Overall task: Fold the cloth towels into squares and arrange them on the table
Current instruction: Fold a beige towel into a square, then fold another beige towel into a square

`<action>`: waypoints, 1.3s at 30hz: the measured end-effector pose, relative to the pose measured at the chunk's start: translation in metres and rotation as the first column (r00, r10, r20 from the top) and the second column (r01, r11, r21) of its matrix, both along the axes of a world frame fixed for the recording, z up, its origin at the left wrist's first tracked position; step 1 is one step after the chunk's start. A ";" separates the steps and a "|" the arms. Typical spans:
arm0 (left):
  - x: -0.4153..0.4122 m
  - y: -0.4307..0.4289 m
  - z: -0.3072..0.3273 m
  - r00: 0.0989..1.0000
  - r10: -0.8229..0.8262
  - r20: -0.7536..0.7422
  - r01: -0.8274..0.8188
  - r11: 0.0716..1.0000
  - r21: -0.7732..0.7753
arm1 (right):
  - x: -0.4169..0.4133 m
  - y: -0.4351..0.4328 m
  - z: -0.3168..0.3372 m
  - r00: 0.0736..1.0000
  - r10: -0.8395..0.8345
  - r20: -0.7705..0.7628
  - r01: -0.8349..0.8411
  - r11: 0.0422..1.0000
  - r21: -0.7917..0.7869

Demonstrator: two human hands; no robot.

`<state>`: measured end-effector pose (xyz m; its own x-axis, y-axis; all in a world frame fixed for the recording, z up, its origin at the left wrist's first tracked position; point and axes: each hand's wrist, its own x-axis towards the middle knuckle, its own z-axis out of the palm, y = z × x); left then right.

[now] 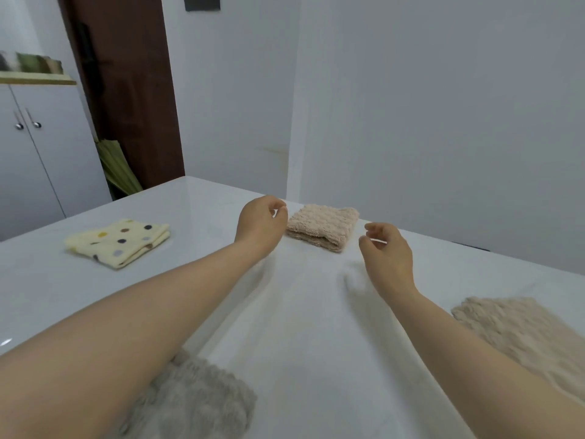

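Beige towel (323,226) folded square, far side of table (300,327), sits between both hands. Left hand (261,223) just beside it, right hand (387,248) near, both loosely curled, holding nothing. Dotted towel (118,242) folded, off left.

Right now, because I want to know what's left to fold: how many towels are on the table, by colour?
Yellow, dotted: 1, the yellow towel, folded.
Beige: 2, the folded beige towel and the flat beige towel.
Grey: 1, the grey towel, unfolded and partly hidden by an arm.
Total: 4 towels.
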<state>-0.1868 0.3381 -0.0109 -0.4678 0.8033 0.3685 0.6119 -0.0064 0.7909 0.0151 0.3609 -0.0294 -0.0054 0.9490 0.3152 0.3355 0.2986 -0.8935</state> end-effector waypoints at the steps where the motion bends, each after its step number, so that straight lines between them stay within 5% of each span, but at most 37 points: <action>1: 0.005 -0.011 0.006 1.000 -0.004 0.006 0.004 1.000 0.006 | 0.003 -0.010 0.006 1.000 0.010 0.004 -0.010 1.000 0.001; 24: 0.174 -0.260 0.053 0.971 -0.218 0.102 0.214 0.976 0.044 | 0.188 -0.238 0.074 0.981 0.117 0.154 -0.129 0.989 0.070; 39: 0.250 -0.318 -0.002 0.914 -0.258 0.313 0.275 0.961 -0.010 | 0.249 -0.266 0.029 0.830 0.162 0.533 -0.111 0.986 -0.127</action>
